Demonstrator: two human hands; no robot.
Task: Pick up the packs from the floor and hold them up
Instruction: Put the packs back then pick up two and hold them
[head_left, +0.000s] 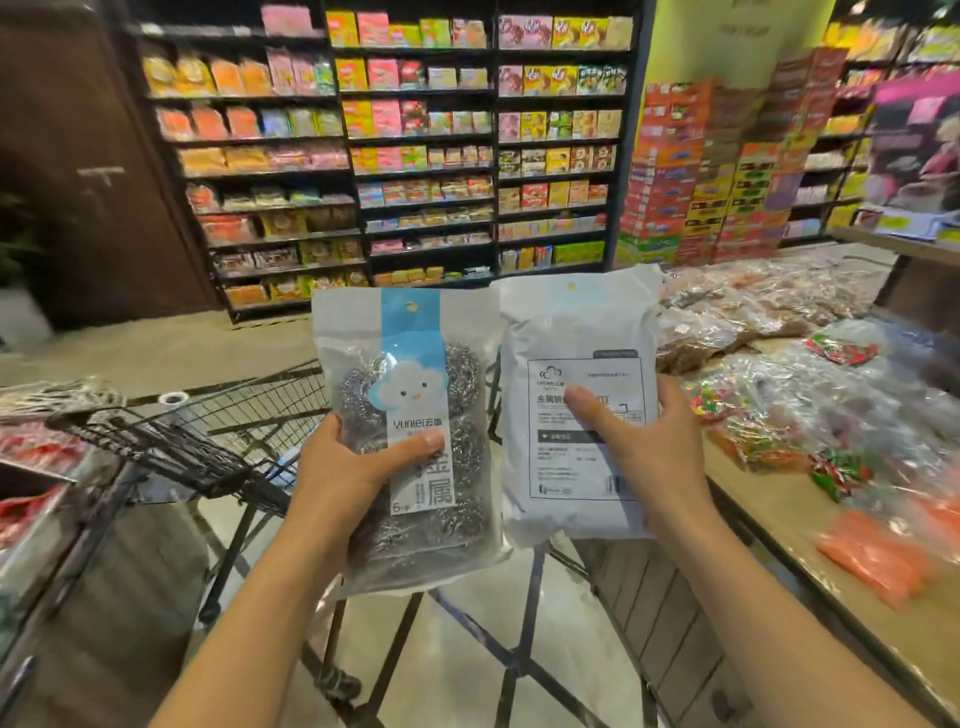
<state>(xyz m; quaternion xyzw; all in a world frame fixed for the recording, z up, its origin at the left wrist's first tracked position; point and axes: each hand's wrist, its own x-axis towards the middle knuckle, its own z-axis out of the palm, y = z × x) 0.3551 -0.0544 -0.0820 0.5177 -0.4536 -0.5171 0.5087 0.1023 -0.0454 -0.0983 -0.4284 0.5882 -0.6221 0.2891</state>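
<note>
1. Left hand (358, 467), about 7 o'clock from frame centre: clamped on the front-facing pack (410, 441), thumb laid across the printed label, fingers hidden behind the bag.
2. Front-facing pack: clear window shows coiled steel scourers; blue stripe with a cloud face down the middle. Held upright, tilted slightly, well off the floor.
3. Right hand (644, 457), about 4 o'clock from centre: clamped on the back-facing pack (576, 395), thumb pressed on the printed text panel, fingers wrapped round the bag's right edge.
4. Back-facing pack: pale reverse side with text block and barcode. Upright, just beside the first pack; whether their inner edges touch, cannot tell.
5. Both packs are raised side by side in front of the camera, at frame centre.
6. Black wire shopping cart (218, 441) at 8 o'clock, behind and below the left hand.
7. Display table (779, 509) at 3 to 4 o'clock, covered in clear bags of colourful goods.
8. Shelving (415, 171) at 12 o'clock, stocked with boxed and bagged products; blurred.
9. Stacked cartons (727, 171) at 2 o'clock.
</note>
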